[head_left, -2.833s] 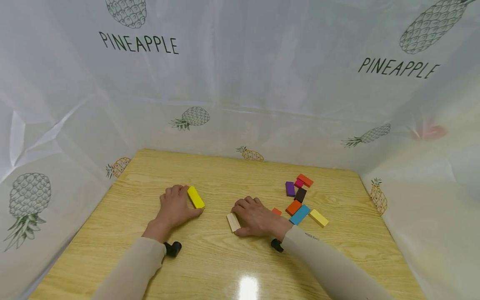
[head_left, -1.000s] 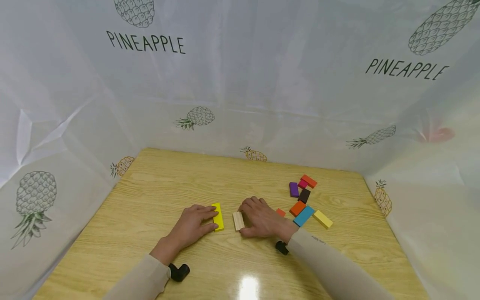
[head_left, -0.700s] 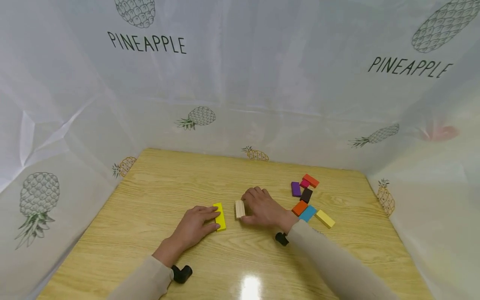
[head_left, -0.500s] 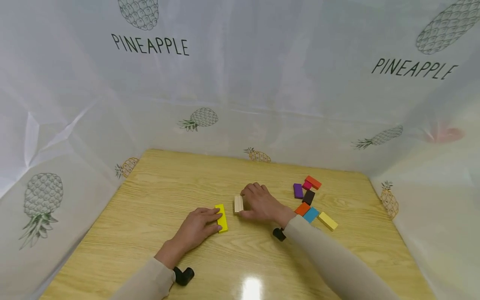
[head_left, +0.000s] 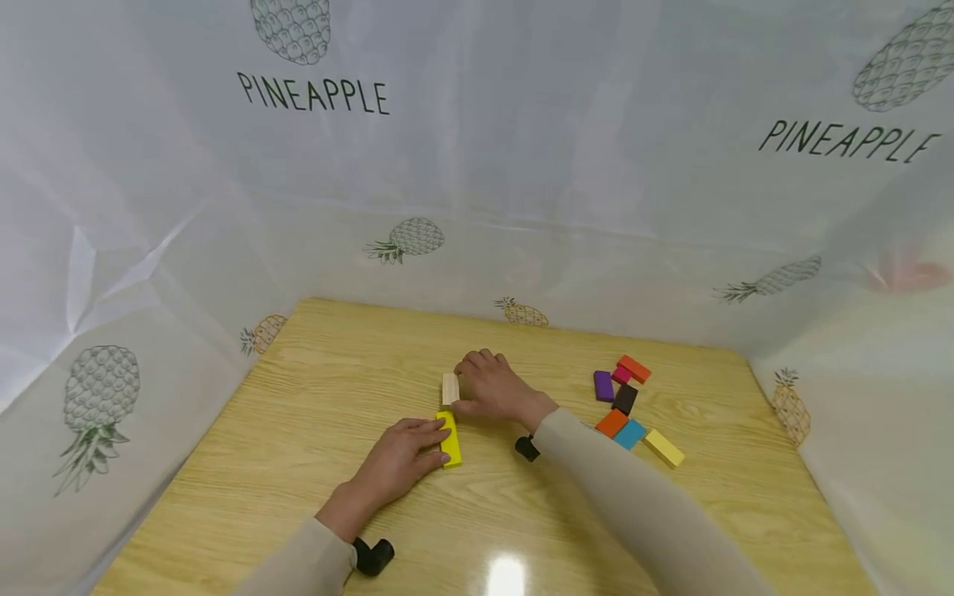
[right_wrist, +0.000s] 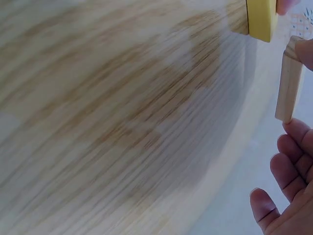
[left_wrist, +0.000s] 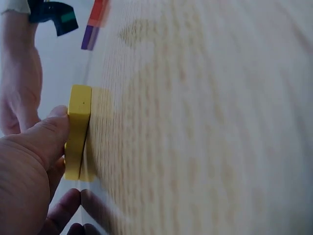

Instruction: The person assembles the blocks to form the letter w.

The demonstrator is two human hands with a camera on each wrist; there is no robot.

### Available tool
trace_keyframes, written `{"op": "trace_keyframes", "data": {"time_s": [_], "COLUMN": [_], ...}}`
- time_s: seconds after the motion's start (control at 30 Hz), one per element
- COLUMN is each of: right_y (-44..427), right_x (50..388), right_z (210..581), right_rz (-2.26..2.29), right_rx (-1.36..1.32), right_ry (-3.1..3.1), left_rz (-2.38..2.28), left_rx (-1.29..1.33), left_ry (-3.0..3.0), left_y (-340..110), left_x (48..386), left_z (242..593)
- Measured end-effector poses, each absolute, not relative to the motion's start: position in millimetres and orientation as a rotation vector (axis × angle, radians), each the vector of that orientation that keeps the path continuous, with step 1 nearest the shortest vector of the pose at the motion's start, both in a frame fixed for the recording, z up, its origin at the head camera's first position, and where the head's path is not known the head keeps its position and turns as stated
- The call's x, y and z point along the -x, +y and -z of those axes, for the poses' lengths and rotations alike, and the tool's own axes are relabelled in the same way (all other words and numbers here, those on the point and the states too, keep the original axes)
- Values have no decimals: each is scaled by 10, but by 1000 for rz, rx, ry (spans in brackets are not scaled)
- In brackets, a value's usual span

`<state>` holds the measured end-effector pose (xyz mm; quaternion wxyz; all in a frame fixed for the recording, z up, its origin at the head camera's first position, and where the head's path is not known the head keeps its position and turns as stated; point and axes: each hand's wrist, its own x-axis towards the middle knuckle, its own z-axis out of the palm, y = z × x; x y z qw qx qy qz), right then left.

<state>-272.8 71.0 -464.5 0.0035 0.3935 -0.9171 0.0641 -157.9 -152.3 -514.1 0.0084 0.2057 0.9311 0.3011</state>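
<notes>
A natural-wood block [head_left: 450, 389] is pinched at its ends between the thumb and a finger of my right hand [head_left: 492, 387]. In the right wrist view, this wooden block [right_wrist: 289, 88] appears slightly off the tabletop. It is just beyond the far end of a yellow block [head_left: 450, 443] lying flat on the table. My left hand [head_left: 395, 459] reaches in from the left and rests thumb and fingertips on the yellow block's top. The left wrist view has the thumb against the yellow block [left_wrist: 78, 129], with other fingers past its end.
At the right lies a loose group of blocks: purple [head_left: 604, 386], dark brown [head_left: 624, 399], blue [head_left: 629, 434], pale yellow [head_left: 664, 448], pink, and several red-orange ones. A white pineapple-print sheet [head_left: 477, 182] surrounds the wooden table [head_left: 358, 356].
The left hand brought the yellow block right to mid-table, then stayed there. The right hand carried the wooden block away from me and leftward, to beyond the yellow block's far end.
</notes>
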Motion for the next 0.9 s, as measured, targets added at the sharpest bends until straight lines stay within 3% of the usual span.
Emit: {"op": "trace_keyframes", "data": {"time_s": [0.9], "right_y": [524], "right_x": [2884], "right_z": [4774], "right_rz": [-108], "right_rx": [-1261], "right_ry": [-2946], "left_rz": [-923], "left_rx": [-638], "left_ry": [2918], "left_y": [-1514], "left_x": [1553], "left_z": [5134]}}
